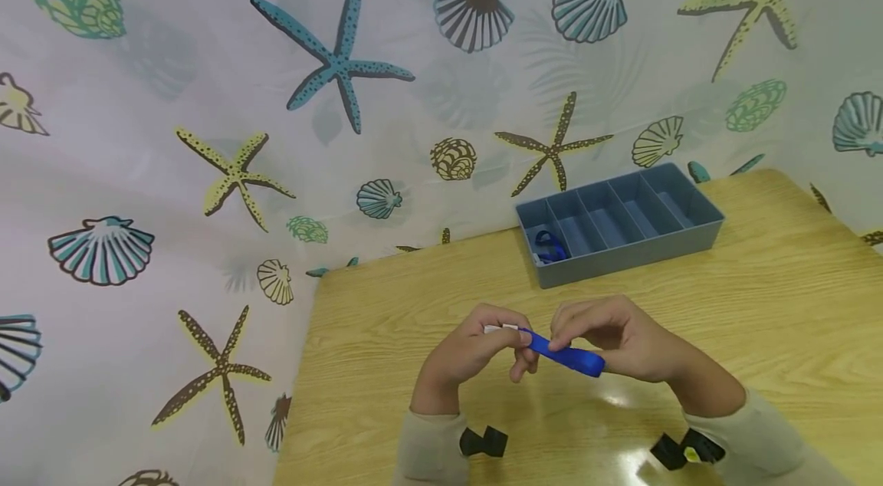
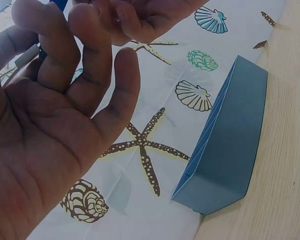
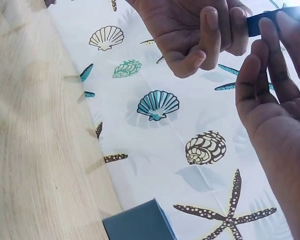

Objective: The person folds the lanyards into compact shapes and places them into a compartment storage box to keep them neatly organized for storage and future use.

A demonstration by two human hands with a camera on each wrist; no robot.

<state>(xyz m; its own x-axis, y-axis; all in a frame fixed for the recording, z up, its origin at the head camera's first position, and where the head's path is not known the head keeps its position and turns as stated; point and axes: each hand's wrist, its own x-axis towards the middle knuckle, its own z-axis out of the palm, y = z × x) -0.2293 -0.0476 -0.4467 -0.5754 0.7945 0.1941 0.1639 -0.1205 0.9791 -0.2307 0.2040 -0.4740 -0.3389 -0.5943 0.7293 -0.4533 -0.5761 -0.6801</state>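
A blue strap (image 1: pixel 569 357), looped or folded at its right end, is held above the table in front of the person. My left hand (image 1: pixel 476 348) pinches its left part between thumb and index finger, and a white piece (image 1: pixel 492 329) shows at that hand's fingers. From the other side, my right hand (image 1: pixel 631 340) holds the strap, fingertips on its top and thumb near the folded end. The right wrist view shows a dark stretch of the strap (image 3: pixel 254 26) between both hands' fingers. In the left wrist view the left palm (image 2: pixel 45 120) hides most of it.
Behind the hands stands a blue-grey divided box (image 1: pixel 628 260) with several compartments. Its leftmost compartment contains another blue strap (image 1: pixel 549 244) with a white bit. The wooden table (image 1: pixel 386 302) meets a curtain (image 1: pixel 386 141) printed with shells and starfish at the back and left.
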